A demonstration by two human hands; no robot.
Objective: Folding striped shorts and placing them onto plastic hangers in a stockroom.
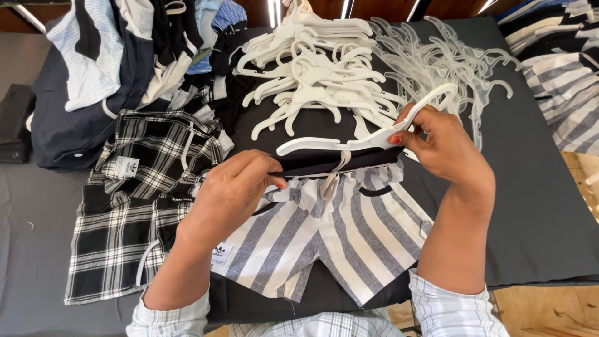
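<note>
A pair of grey and white striped shorts with a black waistband lies in front of me on the dark table. My left hand pinches the left end of the waistband. My right hand grips a white plastic hanger held along the top of the waistband, its hook pointing up to the right. A white drawstring hangs at the middle of the waistband.
Black and white plaid shorts lie stacked at the left. A heap of white hangers and clear hangers sits behind. Piles of folded clothes stand at the back left and striped garments at the right.
</note>
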